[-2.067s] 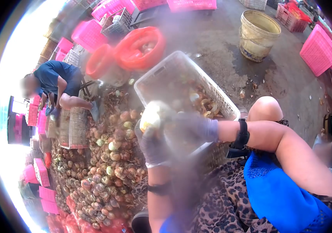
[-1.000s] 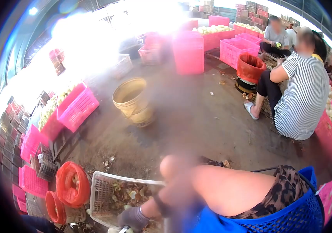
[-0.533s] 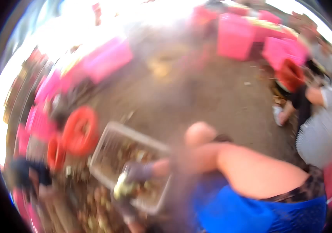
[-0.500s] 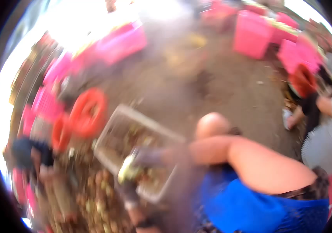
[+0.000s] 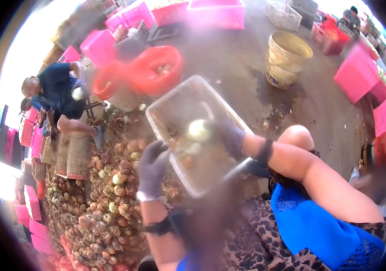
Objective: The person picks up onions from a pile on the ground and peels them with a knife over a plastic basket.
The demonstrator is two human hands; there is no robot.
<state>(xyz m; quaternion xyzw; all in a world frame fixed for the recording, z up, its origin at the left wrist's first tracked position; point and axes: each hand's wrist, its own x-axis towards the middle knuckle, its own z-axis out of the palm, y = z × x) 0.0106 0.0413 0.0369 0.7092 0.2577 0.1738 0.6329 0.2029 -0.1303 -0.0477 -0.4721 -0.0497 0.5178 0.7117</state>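
Observation:
My right hand, in a purple-grey glove, reaches over a pale plastic crate. A peeled white onion is at its fingertips; motion blur softens the grip. Lower in the crate lies another pale, blurred onion. My left hand, gloved alike, hovers by the crate's near-left rim, above the onion heap. Its fingers are curled in, and what they may hold is hidden. Unpeeled brown onions are piled on the ground to my left, with a few paler ones among them.
Red mesh sacks stand beyond the crate. A dirty yellowish bucket is farther off on wet ground. A co-worker sits at left, holding a pale onion, near an upright basket. Pink crates line both sides.
The view has swung left and sharpened. My hands, close together around a pale onion earlier, are now apart: the right over the crate with an onion, the left beside the rim.

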